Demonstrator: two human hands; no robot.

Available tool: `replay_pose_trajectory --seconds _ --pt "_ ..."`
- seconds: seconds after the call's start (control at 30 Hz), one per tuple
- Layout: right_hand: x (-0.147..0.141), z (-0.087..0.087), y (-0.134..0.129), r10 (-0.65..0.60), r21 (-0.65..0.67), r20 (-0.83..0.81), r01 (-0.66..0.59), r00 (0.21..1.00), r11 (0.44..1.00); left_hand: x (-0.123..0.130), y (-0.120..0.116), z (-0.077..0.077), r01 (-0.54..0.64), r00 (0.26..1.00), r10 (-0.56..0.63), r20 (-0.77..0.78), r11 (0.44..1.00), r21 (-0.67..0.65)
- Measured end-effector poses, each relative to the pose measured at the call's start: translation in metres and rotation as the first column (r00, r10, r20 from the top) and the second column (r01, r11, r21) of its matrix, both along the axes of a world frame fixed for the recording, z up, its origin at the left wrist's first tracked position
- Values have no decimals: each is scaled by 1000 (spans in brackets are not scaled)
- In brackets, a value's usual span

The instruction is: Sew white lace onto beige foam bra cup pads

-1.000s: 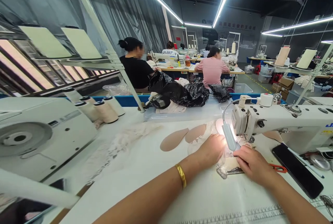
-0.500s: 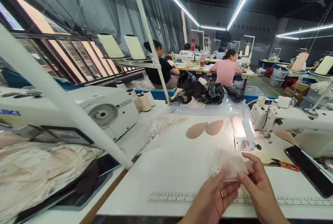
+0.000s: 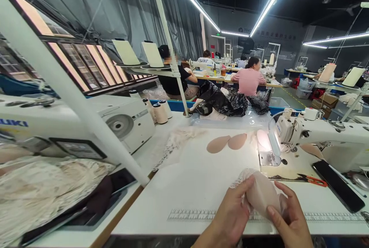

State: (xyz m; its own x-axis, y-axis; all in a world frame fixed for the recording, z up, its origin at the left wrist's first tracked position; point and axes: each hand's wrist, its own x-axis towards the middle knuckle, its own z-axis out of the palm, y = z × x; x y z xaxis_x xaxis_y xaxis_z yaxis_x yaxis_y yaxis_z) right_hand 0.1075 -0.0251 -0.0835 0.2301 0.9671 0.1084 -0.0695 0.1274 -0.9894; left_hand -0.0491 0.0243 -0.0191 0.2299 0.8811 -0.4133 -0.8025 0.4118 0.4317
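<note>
A pale beige cup-shaped piece with white lace at its edge (image 3: pixel 263 194) is held between both hands above the front of the white table. My left hand (image 3: pixel 233 209) pinches its left side, thumb on top. At its lower right edge, my right hand (image 3: pixel 291 217) grips it with thumb and fingers. Two flat beige teardrop pieces (image 3: pixel 218 144) lie side by side farther back. Sheer lace fabric (image 3: pixel 181 140) is spread to their left. The lit sewing machine (image 3: pixel 291 128) stands behind and right of the hands.
Red-handled snips (image 3: pixel 316 181) and a black phone (image 3: pixel 338 186) lie at the right. A ruler strip (image 3: pixel 191 215) runs along the table front. At left are a white post (image 3: pixel 115 144), another machine (image 3: pixel 121 121) and piled lace fabric (image 3: pixel 54 186). People sit farther back.
The held piece has been turned and opened out, showing its smooth rounded face and lace edge. Both hands have moved slightly lower, and the view has shifted a little.
</note>
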Motion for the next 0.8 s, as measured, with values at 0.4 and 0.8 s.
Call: replay_pose_trajectory --seconds 0.4,0.8 --pt "5 -15 2 -62 -31 -25 61 998 998 8 1 6 -2 998 1 -66 1000 -14" --pt "38 -3 19 118 18 -50 -118 992 993 0 19 38 404 898 -269 -347 818 410"
